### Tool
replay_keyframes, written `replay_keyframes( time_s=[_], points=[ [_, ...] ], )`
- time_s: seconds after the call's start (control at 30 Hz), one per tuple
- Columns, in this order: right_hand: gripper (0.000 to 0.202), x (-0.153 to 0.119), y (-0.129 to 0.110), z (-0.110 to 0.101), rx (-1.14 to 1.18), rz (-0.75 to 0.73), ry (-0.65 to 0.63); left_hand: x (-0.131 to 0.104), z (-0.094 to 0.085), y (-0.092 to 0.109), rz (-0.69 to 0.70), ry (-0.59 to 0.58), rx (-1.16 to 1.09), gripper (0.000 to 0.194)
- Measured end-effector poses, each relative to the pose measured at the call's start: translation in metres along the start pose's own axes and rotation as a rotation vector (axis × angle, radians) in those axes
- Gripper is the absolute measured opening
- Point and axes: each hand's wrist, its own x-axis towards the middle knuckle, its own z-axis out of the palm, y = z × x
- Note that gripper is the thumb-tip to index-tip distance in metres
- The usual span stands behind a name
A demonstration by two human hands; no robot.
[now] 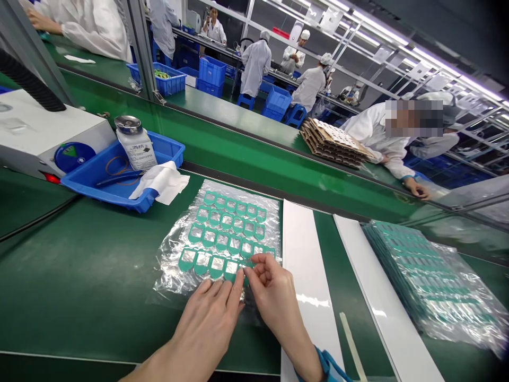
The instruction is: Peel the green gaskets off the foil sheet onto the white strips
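A clear plastic sheet (pixel 170 254) lies on the green bench, carrying several rows of small green frame-shaped pieces (pixel 217 265) with see-through middles. My left hand (pixel 210 318) rests palm down at the sheet's near edge, its fingers stretched out and the index finger reaching the front row. At the right end of that row, my right hand (pixel 274 292) pinches with thumb and forefinger at one green piece. My fingertips partly hide that piece and its neighbours. The index finger of the left hand is right beside the pinching thumb.
Two white strips (pixel 304 254) run to the right of the sheet, with a stack of similar green sheets (pixel 417 270) beyond. On the left, a blue tray (pixel 107 191) holds a metal-topped bottle (pixel 137 143), tweezers and white cloth. A co-worker (pixel 397 138) sits across by stacked cardboard (pixel 334 140).
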Motion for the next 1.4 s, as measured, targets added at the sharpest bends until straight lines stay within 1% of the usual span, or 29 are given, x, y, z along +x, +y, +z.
replay_keyframes(
  time_s=[0.07, 0.2, 0.4, 0.57, 0.67, 0.8, 0.87, 1.03, 1.1, 1.17, 1.23, 1.4],
  points=[
    [0.011, 0.000, -0.001, 0.000, -0.053, -0.029, 0.001, 0.000, 0.000, 0.000, 0.010, -0.019, 0.008, 0.041],
    [0.014, 0.000, 0.001, 0.000, -0.133, -0.022, -0.011, 0.000, -0.001, 0.000, 0.024, -0.068, 0.025, 0.042],
    [0.016, 0.004, 0.004, -0.007, -0.171, -0.017, -0.042, 0.001, -0.001, 0.000, 0.027, -0.099, 0.014, 0.042],
    [0.016, 0.005, 0.003, -0.012, -0.250, -0.042, -0.002, 0.000, -0.003, 0.000, 0.038, -0.133, -0.016, 0.044],
    [0.018, 0.007, 0.002, -0.012, -0.343, -0.101, 0.041, -0.001, -0.004, 0.000, 0.028, -0.138, -0.024, 0.045],
    [0.014, 0.008, 0.004, -0.015, -0.425, -0.156, 0.084, -0.001, -0.004, 0.000, 0.030, -0.159, -0.025, 0.046],
    [0.015, 0.006, 0.005, -0.017, -0.417, -0.162, 0.099, 0.000, -0.004, 0.000, 0.036, -0.172, -0.019, 0.046],
    [0.020, -0.002, 0.003, -0.019, -0.414, -0.189, 0.055, 0.000, -0.006, 0.000, 0.049, -0.192, -0.007, 0.045],
    [0.022, -0.003, 0.003, -0.023, -0.389, -0.183, 0.047, 0.000, -0.007, -0.001, 0.056, -0.188, -0.006, 0.044],
    [0.021, -0.003, 0.006, -0.031, -0.317, -0.165, 0.038, 0.003, -0.008, 0.000, 0.061, -0.186, 0.017, 0.045],
    [0.018, -0.003, 0.011, -0.041, -0.244, -0.141, 0.029, 0.008, -0.009, 0.000, 0.067, -0.208, 0.055, 0.047],
    [0.015, -0.007, 0.026, -0.066, -0.158, -0.070, 0.013, 0.025, -0.014, 0.004, 0.064, -0.353, 0.161, 0.055]
  ],
)
